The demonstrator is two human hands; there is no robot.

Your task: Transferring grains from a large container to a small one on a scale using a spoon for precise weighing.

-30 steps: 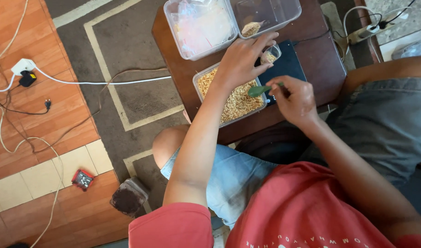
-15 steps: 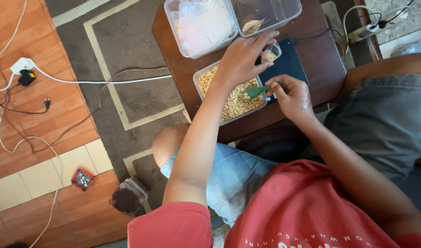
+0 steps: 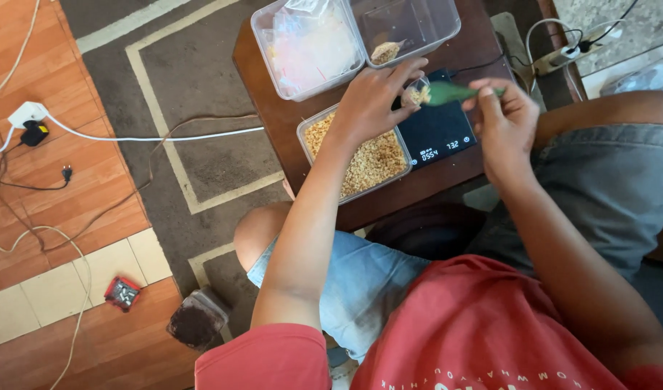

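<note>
Gripping a small clear bag (image 3: 416, 92) in left hand (image 3: 371, 101), right hand (image 3: 501, 123) pinching green scoop (image 3: 450, 92) over black scale (image 3: 440, 133).

A small clear bag (image 3: 416, 94) is held up above the black scale (image 3: 440, 133), pinched at its mouth by the fingers of the left hand (image 3: 371, 101). It is partly filled with pale tan grain. A green scoop (image 3: 450, 92) is held level by the right hand (image 3: 505, 123), its handle gripped between thumb and fingers and its broad end set against the mouth of the bag. Just below, a clear rectangular tub (image 3: 360, 155) of the same tan grain lies open on the dark wooden table, touching the left edge of the scale. The tub is nearly full, its long side slanting toward the person.
</note>
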